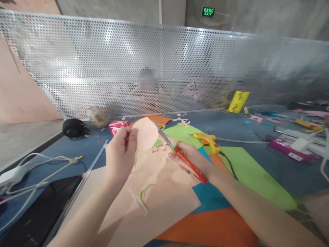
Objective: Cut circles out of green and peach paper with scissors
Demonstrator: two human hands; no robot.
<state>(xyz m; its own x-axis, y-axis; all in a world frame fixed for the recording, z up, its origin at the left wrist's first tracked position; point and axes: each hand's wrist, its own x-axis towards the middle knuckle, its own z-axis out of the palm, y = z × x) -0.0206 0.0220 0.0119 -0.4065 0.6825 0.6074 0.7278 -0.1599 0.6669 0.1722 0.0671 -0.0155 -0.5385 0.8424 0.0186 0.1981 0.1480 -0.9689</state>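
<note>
Between the fingertips of my left hand (122, 147) is a pale peach paper piece (146, 133) with a rounded outline, held up above the table. My right hand (190, 157) grips red-handled scissors (189, 161), whose metal blades point up and left along the right edge of that paper. Beneath both hands lies a large peach sheet (144, 192), with small peach scraps (158, 149), a green paper disc (158, 143) and curled green strips (145, 192) on it.
A yellow hot glue gun (205, 140) lies on green paper right of the scissors. Blue paper (210, 197) and orange paper (210, 226) are near me. At left are a black tablet-like slab (43, 209) and white cables (38, 185). A perforated metal screen (102, 61) stands behind; a person sits beyond it.
</note>
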